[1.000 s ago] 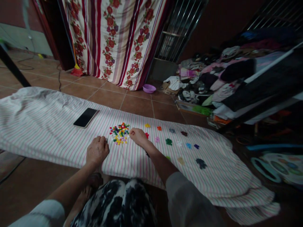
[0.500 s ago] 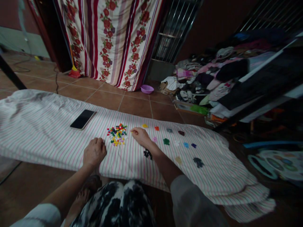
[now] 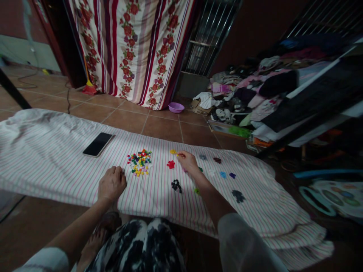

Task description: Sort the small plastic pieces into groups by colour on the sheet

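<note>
My right hand (image 3: 187,160) is closed in a pinch on a small yellow plastic piece (image 3: 177,154), just right of a little yellow pile (image 3: 172,152). A red pile (image 3: 170,164) lies below it on the cloth, and a black pile (image 3: 176,185) lies nearer me. My left hand (image 3: 112,183) rests on the striped cloth with its fingers curled under; anything inside is hidden. Beyond it sits a mixed heap of small coloured pieces (image 3: 139,162). My right hand and forearm cover some of the sorted piles.
A phone (image 3: 98,144) lies on the striped cloth (image 3: 56,166) at left. Grey (image 3: 202,156), brown (image 3: 217,160), blue (image 3: 223,174), purple (image 3: 232,175) and dark grey (image 3: 238,195) piles spread to the right. A purple basin (image 3: 176,107) stands on the tiled floor.
My right hand has moved right, from beside the mixed heap to the yellow pile, uncovering the red pile. My left hand has stayed almost in place.
</note>
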Motion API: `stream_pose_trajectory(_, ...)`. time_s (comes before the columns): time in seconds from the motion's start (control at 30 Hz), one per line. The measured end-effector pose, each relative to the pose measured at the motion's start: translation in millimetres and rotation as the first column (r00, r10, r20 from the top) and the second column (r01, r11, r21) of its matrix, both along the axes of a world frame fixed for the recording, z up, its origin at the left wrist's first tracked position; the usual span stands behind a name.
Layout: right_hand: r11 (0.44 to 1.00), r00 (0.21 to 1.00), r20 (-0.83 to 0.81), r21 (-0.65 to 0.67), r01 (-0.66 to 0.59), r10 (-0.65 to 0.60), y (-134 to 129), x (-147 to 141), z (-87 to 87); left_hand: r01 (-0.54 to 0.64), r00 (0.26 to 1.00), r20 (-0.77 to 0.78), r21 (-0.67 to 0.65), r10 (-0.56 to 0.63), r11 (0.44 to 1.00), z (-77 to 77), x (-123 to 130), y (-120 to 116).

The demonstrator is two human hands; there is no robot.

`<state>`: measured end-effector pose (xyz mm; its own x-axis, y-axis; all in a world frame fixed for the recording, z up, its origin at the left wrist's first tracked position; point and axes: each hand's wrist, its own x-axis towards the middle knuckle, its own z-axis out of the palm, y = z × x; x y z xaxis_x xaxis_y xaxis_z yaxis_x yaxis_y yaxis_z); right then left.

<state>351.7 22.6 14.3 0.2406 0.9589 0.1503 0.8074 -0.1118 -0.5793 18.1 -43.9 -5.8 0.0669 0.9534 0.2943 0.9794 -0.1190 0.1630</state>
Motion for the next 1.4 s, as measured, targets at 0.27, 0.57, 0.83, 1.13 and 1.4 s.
stream_pose_trajectory(0.27, 0.996, 0.99, 0.111, -0.035, 0.088, -0.083, 9, 9, -6.6, -0.005, 1.0, -0.01, 0.013, 0.005, 1.0, -1.2, 0, 0)
stream_pose_trajectory(0.57, 0.996, 0.988, 0.141, -0.057, 0.067, -0.058, 21, 1, -8.3, -0.016, 1.0, -0.002, -0.018, 0.015, 1.0, 1.3, 2, 0)
stream_pose_trajectory(0.83, 0.994, 0.984, 0.174, -0.089, 0.067, -0.051, 24, -5, -9.2, -0.017, 1.0, -0.021, -0.016, 0.017, 1.0, -0.2, 1, 0)
stream_pose_trajectory(1.13, 0.996, 0.976, 0.213, -0.073, 0.06, -0.043, 25, -6, -10.9, -0.022, 0.999, -0.03, -0.004, 0.022, 1.0, -1.5, 1, 0)
stream_pose_trajectory(1.4, 0.998, 0.98, 0.201, -0.065, 0.0, 0.013, 22, -3, -11.2, -0.014, 0.999, -0.029, -0.008, 0.014, 1.0, -1.9, 0, 0)
